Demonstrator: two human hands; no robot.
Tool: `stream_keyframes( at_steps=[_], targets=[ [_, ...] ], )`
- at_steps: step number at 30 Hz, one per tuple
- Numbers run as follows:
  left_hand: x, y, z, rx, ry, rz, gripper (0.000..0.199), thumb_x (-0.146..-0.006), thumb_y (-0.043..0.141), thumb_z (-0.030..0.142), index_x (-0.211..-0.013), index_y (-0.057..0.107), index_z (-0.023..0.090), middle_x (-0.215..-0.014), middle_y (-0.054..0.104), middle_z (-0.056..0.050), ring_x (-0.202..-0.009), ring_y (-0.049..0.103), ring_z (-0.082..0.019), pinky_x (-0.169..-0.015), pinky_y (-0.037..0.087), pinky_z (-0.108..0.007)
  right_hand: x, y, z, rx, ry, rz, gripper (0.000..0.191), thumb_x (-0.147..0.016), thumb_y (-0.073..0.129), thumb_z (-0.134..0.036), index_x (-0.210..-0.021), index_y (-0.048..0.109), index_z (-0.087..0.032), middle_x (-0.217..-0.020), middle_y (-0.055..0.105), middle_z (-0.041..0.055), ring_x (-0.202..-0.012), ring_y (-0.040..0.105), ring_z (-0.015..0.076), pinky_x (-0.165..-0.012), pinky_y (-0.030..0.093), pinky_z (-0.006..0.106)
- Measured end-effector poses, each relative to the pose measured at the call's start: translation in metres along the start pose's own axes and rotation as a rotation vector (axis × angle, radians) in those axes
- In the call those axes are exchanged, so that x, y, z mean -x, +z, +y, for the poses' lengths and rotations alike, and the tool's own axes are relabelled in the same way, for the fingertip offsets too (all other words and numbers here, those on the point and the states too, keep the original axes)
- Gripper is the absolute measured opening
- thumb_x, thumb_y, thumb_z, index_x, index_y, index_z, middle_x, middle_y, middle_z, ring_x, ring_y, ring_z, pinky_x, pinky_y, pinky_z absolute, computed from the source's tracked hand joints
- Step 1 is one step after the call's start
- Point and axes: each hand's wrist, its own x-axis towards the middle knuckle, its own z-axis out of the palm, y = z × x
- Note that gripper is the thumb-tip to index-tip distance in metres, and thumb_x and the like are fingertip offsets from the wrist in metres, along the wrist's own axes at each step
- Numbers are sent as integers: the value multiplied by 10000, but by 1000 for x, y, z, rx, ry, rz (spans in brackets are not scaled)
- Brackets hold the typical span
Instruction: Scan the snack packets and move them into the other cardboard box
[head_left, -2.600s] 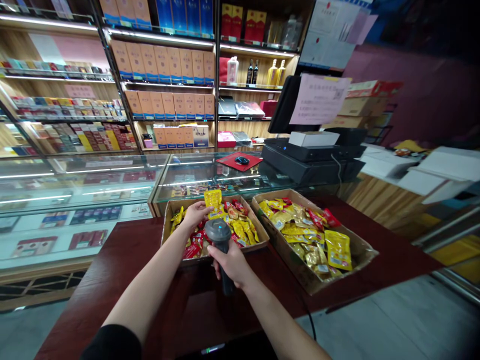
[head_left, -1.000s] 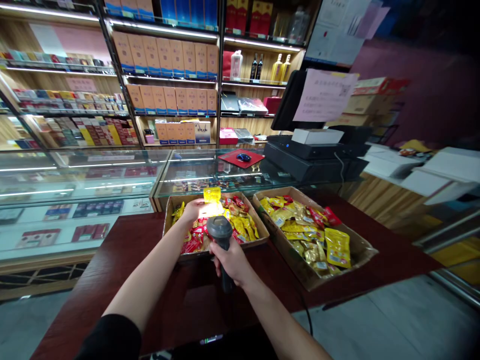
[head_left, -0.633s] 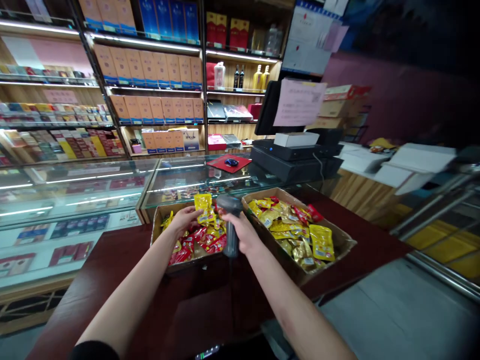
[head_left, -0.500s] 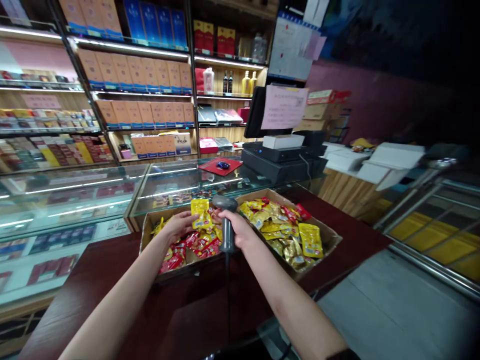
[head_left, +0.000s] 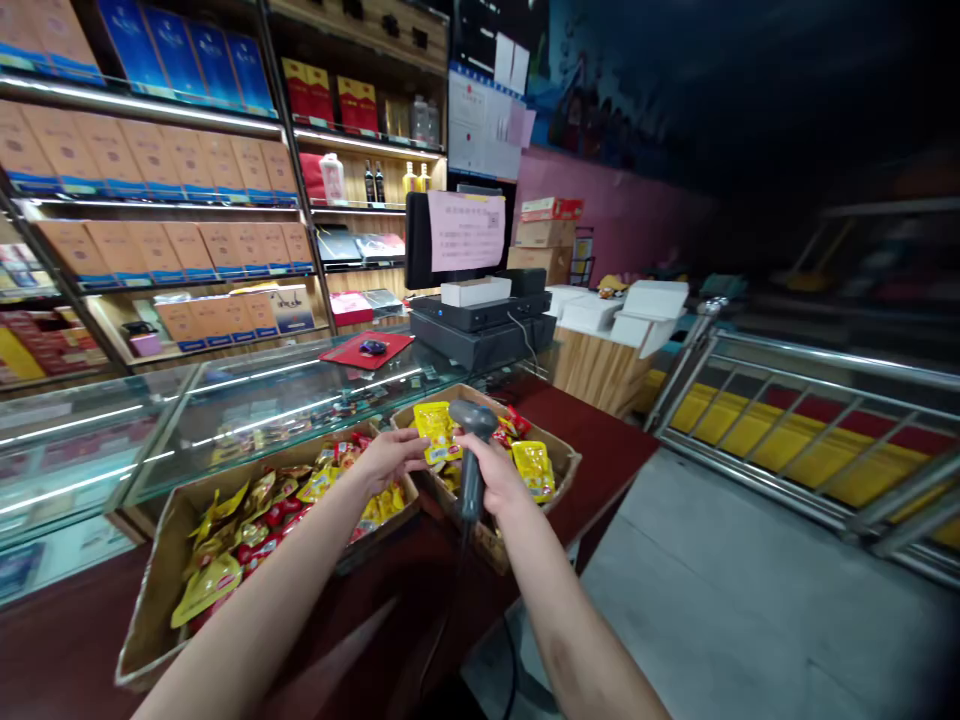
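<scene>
Shiny packs (head_left: 208, 588) in left box (head_left: 155, 590) and right box (head_left: 568, 472)
Pinching yellow pack (head_left: 433, 430) by its left edge in left hand (head_left: 391, 462), near right box; gripping scanner (head_left: 471, 482) in right hand (head_left: 496, 472), just beside.

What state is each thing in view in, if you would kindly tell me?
Left grip: closed on yellow packet
Yellow packet: held upright
Right grip: closed on scanner
Scanner: held head up
Left box: open, holding packets
Right box: open, also holding packets
Monitor: partly covered by paper; on or off unclear
Mouse: resting on red mat
</scene>
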Motion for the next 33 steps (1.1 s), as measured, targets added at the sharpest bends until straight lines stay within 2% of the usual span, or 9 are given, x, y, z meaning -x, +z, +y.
stream_keyframes(
  at_steps=[7, 10, 12, 14, 17, 22, 26, 29, 33],
  targets=[
    [-39, 64, -10, -62, -35, -72, 268, -711, 744, 159, -966, 690, 95, -936, 710, -127, -773, 687, -172, -711, 568, -275, -10, -56, -35, 58, -111, 145, 305, -552, 712, -271, -830, 647, -164, -697, 665, 2, -630, 597, 151, -563, 455, 248],
    [-44, 71, -13, -183, 4, 66, 349, -665, 776, 153, -998, 688, 95, -933, 706, -111, -770, 675, -171, -688, 569, -272, -8, -64, -46, 58, -191, 222, 296, -565, 696, -265, -841, 641, -175, -731, 681, 10, -691, 623, 175, -577, 469, 257],
    [-41, 63, -12, -239, 42, 120, 368, -640, 792, 165, -988, 696, 94, -914, 704, -102, -762, 667, -174, -675, 572, -284, -7, -63, -47, 77, -229, 250, 283, -570, 691, -263, -835, 648, -174, -770, 696, 21, -755, 639, 187, -616, 480, 255],
    [-33, 44, -8, -252, 62, 119, 373, -623, 805, 193, -970, 707, 97, -896, 702, -99, -788, 667, -191, -685, 575, -302, -6, -56, -41, 90, -223, 230, 294, -561, 700, -264, -836, 659, -167, -802, 705, 33, -794, 645, 195, -642, 484, 252],
    [-13, 1, 4, -259, 80, 162, 416, -599, 822, 237, -977, 709, 104, -872, 705, -101, -829, 672, -219, -694, 573, -318, -6, -33, -23, 86, -176, 140, 309, -551, 711, -264, -838, 669, -159, -853, 710, 40, -842, 646, 194, -674, 485, 244],
    [39, -93, 22, -283, 96, 310, 439, -594, 817, 299, -981, 703, 123, -903, 715, -109, -817, 680, -218, -665, 555, -292, -6, 33, 18, 91, -40, -93, 273, -566, 702, -218, -834, 681, -169, -873, 705, 19, -862, 640, 152, -701, 483, 210],
    [84, -153, 15, -340, 65, 505, 430, -585, 808, 292, -970, 706, 131, -828, 721, -92, -698, 671, -194, -583, 526, -268, 1, 87, 53, 149, 115, -278, 200, -599, 678, -186, -799, 667, -172, -805, 696, 6, -760, 640, 123, -669, 493, 208],
    [107, -176, 2, -457, 90, 548, 365, -583, 779, 223, -934, 719, 137, -716, 710, -68, -610, 655, -185, -583, 510, -269, 6, 117, 81, 192, 220, -398, 179, -622, 680, -192, -796, 642, -170, -713, 669, -1, -660, 624, 117, -613, 496, 224],
    [119, -184, -15, -740, 221, 465, 254, -573, 711, 127, -813, 746, 200, -778, 727, -49, -732, 669, -203, -715, 503, -259, 6, 140, 114, 302, 359, -477, 117, -650, 672, -196, -744, 618, -152, -522, 570, -34, -468, 520, 86, -501, 447, 208]
  ],
)
